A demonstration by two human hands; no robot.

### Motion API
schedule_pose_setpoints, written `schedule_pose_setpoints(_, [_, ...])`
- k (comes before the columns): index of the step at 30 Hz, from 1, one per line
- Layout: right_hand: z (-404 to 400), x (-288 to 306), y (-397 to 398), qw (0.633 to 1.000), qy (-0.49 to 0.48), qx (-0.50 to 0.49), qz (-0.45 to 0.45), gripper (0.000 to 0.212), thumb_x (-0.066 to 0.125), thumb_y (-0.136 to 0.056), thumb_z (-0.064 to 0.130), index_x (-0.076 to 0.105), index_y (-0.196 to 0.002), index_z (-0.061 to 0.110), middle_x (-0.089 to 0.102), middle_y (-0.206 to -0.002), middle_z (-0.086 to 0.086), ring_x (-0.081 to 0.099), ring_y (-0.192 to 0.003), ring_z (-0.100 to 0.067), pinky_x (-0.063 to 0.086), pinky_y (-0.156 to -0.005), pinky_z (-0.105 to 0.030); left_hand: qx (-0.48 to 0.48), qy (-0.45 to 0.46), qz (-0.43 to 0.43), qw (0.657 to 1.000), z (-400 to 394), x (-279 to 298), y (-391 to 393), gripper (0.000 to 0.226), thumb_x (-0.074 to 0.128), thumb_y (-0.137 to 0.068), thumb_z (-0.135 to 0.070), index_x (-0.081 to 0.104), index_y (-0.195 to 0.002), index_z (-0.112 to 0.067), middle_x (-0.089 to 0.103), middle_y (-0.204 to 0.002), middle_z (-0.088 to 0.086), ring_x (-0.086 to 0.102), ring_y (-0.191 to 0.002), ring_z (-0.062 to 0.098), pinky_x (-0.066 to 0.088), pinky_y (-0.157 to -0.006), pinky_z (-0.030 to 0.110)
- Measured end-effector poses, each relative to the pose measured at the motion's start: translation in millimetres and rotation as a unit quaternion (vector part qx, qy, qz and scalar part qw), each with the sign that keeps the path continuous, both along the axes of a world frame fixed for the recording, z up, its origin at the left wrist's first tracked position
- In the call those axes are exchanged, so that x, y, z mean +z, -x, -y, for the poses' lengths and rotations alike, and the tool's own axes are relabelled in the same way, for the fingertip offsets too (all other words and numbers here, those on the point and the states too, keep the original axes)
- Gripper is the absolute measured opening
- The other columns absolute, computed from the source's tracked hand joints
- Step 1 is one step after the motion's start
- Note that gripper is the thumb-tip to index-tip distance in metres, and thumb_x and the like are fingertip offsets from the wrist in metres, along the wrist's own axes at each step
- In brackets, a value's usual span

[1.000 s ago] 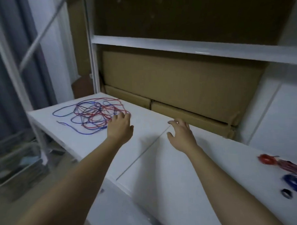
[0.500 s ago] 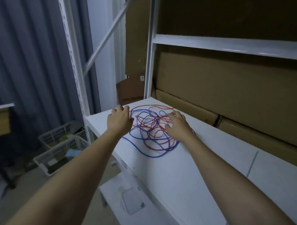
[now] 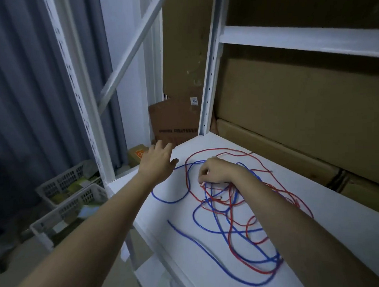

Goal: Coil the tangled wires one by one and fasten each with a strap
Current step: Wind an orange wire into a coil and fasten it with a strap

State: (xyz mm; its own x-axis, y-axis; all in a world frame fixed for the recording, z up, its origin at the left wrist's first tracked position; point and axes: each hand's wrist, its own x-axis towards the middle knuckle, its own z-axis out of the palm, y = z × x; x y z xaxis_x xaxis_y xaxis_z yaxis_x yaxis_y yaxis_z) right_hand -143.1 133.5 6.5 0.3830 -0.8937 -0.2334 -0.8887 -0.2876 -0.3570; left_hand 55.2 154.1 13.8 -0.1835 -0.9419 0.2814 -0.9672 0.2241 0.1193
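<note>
Reaching over a white tabletop (image 3: 328,205), a person works at a loose tangle of thin red and blue wires (image 3: 227,208) spread across its near left corner. The right hand (image 3: 217,171) sits on the far part of the tangle with fingers curled, fingertips pinching strands of the wires at the point where several loops cross; the rest of the tangle trails back beneath and beside the right forearm toward the tabletop's front edge. The left hand (image 3: 158,161) hovers at the tabletop's far left corner, just left of the wires, fingers spread and straight, holding nothing; a blue loop runs close by its thumb, and contact cannot be told. Brown cardboard boxes (image 3: 290,109) are stacked behind the tabletop within a white metal shelving frame (image 3: 210,78). A folded brown cardboard sheet (image 3: 175,120) behind the upright carries a small white sticker and a line of dark print, both too blurred to read. White plastic baskets (image 3: 66,203) stand on the floor at left, before a grey-blue curtain (image 3: 25,95).
</note>
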Motion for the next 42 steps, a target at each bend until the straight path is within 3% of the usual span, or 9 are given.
schedule_pose_setpoints(6, [16, 19, -3, 0.988, 0.054, -0.090, 0.109, 0.013, 0.061, -0.091, 0.011, 0.069, -0.099, 0.016, 0.069, -0.079, 0.003, 0.064, -0.076, -0.010, 0.048, -0.068, -0.022, -0.181, -0.058, -0.068, 0.979, 57, -10, 12, 0.035, 0.050, -0.097, -0.038, 0.056, -0.126, -0.020, 0.055, -0.125, 0.004, 0.052, -0.112, 0.023, 0.046, -0.089, 0.034])
schedule_pose_setpoints(9, [11, 30, -2, 0.948, 0.127, -0.172, 0.234, 0.023, 0.058, -0.090, 0.006, 0.063, -0.091, 0.028, 0.065, -0.067, 0.007, 0.064, -0.072, -0.015, 0.052, -0.070, -0.034, -0.305, -0.158, -0.223, 0.912, 71, -6, 24, 0.018, 0.056, -0.095, -0.030, 0.068, -0.106, -0.021, 0.067, -0.106, -0.001, 0.061, -0.095, 0.012, 0.048, -0.082, 0.024])
schedule_pose_setpoints(17, [-35, 50, -31, 0.733, 0.252, -0.343, 0.531, 0.012, 0.046, -0.099, 0.005, 0.051, -0.103, 0.015, 0.064, -0.084, -0.003, 0.063, -0.077, -0.011, 0.051, -0.078, -0.025, -0.386, -0.217, -0.478, 0.759, 75, 42, 48, 0.016, 0.063, -0.090, -0.006, 0.070, -0.077, -0.011, 0.068, -0.065, 0.002, 0.064, -0.063, 0.013, 0.057, -0.069, 0.029])
schedule_pose_setpoints(21, [-55, 29, -44, 0.799, 0.151, -0.365, 0.453, 0.012, 0.047, -0.098, 0.008, 0.055, -0.107, 0.010, 0.067, -0.086, -0.007, 0.065, -0.083, -0.018, 0.052, -0.080, -0.024, -0.398, -0.233, -0.550, 0.697, 66, 68, 59, 0.015, 0.063, -0.089, -0.003, 0.068, -0.077, -0.011, 0.066, -0.060, 0.001, 0.061, -0.058, 0.014, 0.055, -0.070, 0.033])
schedule_pose_setpoints(24, [-60, 27, -42, 0.818, 0.176, -0.371, 0.403, 0.025, 0.037, -0.103, 0.011, 0.060, -0.099, 0.003, 0.065, -0.077, -0.007, 0.064, -0.071, -0.007, 0.048, -0.070, -0.016, -0.385, -0.215, -0.613, 0.656, 67, 96, 61, 0.022, 0.062, -0.089, 0.000, 0.058, -0.109, -0.009, 0.067, -0.064, 0.002, 0.063, -0.057, 0.012, 0.057, -0.066, 0.026])
schedule_pose_setpoints(27, [-63, 49, -34, 0.790, 0.214, -0.400, 0.411, 0.028, 0.037, -0.103, 0.012, 0.062, -0.091, 0.010, 0.065, -0.069, -0.006, 0.061, -0.065, -0.016, 0.047, -0.069, -0.028, -0.377, -0.147, -0.606, 0.685, 74, 114, 57, 0.042, 0.058, -0.092, -0.002, 0.043, -0.124, -0.024, 0.065, -0.071, 0.006, 0.066, -0.064, 0.017, 0.058, -0.063, 0.027])
schedule_pose_setpoints(32, [-64, 127, -30, 0.693, 0.334, -0.394, 0.504, 0.024, 0.037, -0.103, 0.011, 0.061, -0.101, 0.009, 0.059, -0.067, -0.003, 0.059, -0.055, -0.001, 0.049, -0.061, -0.017, -0.380, -0.102, -0.544, 0.741, 81, 137, 58, 0.011, 0.050, -0.097, -0.008, 0.059, -0.093, -0.014, 0.064, -0.082, 0.007, 0.066, -0.071, 0.013, 0.056, -0.071, 0.025])
schedule_pose_setpoints(37, [-55, 205, -30, 0.645, 0.458, -0.338, 0.511, 0.027, 0.036, -0.103, 0.011, 0.061, -0.093, 0.014, 0.038, -0.060, 0.001, 0.035, -0.043, 0.002, 0.029, -0.045, -0.010, -0.452, -0.095, -0.512, 0.725, 72, 170, 64, 0.010, 0.059, -0.094, -0.017, 0.065, -0.091, -0.009, 0.066, -0.080, 0.005, 0.065, -0.078, 0.016, 0.056, -0.075, 0.031])
schedule_pose_setpoints(42, [-57, 235, -26, 0.630, 0.490, -0.310, 0.516, 0.022, 0.041, -0.101, 0.009, 0.063, -0.099, 0.013, 0.039, -0.059, -0.002, 0.034, -0.040, 0.000, 0.026, -0.042, -0.010, -0.398, 0.056, -0.446, 0.800, 75, 190, 67, 0.017, 0.058, -0.093, -0.033, 0.070, -0.091, -0.021, 0.045, -0.090, -0.005, 0.043, -0.100, 0.015, 0.037, -0.087, 0.028])
